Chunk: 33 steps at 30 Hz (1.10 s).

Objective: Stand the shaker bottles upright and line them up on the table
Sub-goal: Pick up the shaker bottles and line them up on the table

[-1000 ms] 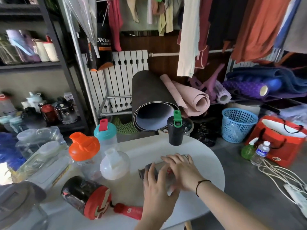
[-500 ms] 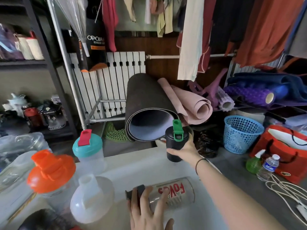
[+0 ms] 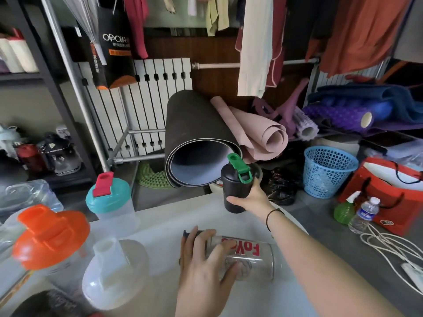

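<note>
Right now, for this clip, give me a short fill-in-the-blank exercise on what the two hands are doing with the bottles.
1. The right hand grips the black bottle, whose flip cap is ____ in colour.
2. The left hand rests on the clear bottle, which is lying on its ____.
3. The lettering on the clear bottle is ____ in colour.
4. The bottle with the teal lid stands upright with a ____ flip cap.

Missing words: green; side; red; red

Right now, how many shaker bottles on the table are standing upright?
4: the teal-lidded shaker at the back left, the orange-lidded shaker and the white-lidded shaker nearer, and the black bottle in the right hand. Others may be hidden below.
</note>
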Each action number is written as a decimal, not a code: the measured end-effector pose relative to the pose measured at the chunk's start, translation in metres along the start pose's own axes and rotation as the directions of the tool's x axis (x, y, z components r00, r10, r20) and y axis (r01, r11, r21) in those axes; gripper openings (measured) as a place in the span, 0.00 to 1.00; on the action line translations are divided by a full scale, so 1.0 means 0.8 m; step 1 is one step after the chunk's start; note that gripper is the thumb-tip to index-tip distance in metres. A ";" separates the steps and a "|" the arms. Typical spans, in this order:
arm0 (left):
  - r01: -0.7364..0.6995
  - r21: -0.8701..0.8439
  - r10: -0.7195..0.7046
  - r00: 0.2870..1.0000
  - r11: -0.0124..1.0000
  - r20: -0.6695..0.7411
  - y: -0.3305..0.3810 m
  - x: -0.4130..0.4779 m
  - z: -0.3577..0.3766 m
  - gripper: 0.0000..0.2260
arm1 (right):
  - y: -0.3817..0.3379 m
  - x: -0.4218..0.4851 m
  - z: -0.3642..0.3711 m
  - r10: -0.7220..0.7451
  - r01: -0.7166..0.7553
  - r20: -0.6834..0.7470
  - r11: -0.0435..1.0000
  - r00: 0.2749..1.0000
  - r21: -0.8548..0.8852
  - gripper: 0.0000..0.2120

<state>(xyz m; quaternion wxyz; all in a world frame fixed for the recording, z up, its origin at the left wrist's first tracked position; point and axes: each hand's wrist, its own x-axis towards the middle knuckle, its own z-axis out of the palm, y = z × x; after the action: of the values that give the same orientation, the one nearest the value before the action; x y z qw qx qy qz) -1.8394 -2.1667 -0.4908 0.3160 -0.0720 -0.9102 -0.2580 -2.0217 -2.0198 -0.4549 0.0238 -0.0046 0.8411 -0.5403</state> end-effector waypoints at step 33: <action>0.778 -0.565 -0.874 0.446 0.274 0.190 0.080 0.039 -0.007 0.41 | -0.007 -0.172 -0.002 -0.232 0.365 0.449 0.900 0.863 -0.237 0.45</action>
<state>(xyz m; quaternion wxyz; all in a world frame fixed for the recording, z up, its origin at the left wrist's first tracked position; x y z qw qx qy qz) -1.8421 -2.1158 -0.4412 0.1670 0.3406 -0.6569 -0.6516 -1.8847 -2.0163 -0.4441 0.1137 -0.2532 0.8809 -0.3835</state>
